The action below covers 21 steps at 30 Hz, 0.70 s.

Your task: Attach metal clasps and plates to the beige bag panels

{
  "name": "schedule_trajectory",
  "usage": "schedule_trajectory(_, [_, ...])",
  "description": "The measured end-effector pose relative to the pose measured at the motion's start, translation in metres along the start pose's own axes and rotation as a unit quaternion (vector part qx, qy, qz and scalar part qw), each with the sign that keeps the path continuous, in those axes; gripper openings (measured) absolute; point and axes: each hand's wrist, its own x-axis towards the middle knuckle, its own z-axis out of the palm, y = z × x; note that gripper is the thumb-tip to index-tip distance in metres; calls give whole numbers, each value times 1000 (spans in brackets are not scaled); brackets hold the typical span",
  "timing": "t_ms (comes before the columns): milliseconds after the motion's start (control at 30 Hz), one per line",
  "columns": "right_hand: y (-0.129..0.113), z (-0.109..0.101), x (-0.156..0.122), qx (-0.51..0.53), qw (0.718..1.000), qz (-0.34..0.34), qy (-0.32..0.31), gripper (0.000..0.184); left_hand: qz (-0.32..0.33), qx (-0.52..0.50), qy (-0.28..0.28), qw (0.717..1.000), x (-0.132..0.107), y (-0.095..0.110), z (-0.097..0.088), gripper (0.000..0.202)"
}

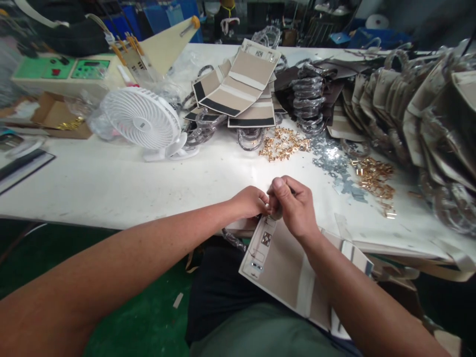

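Observation:
My left hand [249,202] and my right hand [292,206] meet at the table's front edge, close together above a beige and white bag panel [280,272]. The panel slopes down from the table over my lap and has small metal fittings on its flap. My left fingers pinch its top edge. My right fingertips pinch a small round metal fitting [275,215] at that edge, and the fingers partly hide it. Loose gold metal clasps [284,144] lie just beyond my hands, with a second pile [374,181] to the right.
A white clip-on fan [141,119] stands on the white table [111,183] at left. Stacked panels [238,84] and metal chain coils [308,99] lie behind the clasps. Bag pieces [416,114] are heaped along the right. A control box [63,72] stands far left.

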Motion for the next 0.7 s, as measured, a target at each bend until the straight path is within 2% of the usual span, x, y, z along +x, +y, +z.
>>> schedule_trajectory(67, [-11,-6,5,36,999,32,24,49,-10,9,-6,1000,-3,1,0,15])
schedule_trajectory(100, [-17,-8,6,63,997,23,49,49,-17,13,-9,1000,-4,1,0,17])
schedule_trajectory(167, [-30,-10,6,115,988,-40,90,46,-20,24,-17,999,-5,2,0,19])
schedule_trajectory(233, [-34,-8,2,137,981,-104,93,43,-4,26,-23,999,-5,1,0,17])
schedule_trajectory(300, [-27,-3,-4,113,984,-110,79,44,0,11,-24,1000,-5,0,-1,16])
schedule_trajectory(367, [-13,0,-10,89,991,-71,73,45,-12,-6,-23,1000,-5,0,-1,16])
schedule_trajectory(467, [4,0,-14,100,990,-64,71,42,-21,-17,-31,999,-5,-1,-2,15])
schedule_trajectory(567, [8,-3,-11,100,990,-85,56,42,-11,-18,-34,999,-4,-2,-2,15])
schedule_trajectory(700, [5,-1,-3,96,992,-52,61,40,-28,-14,-34,999,-4,-3,-3,22])
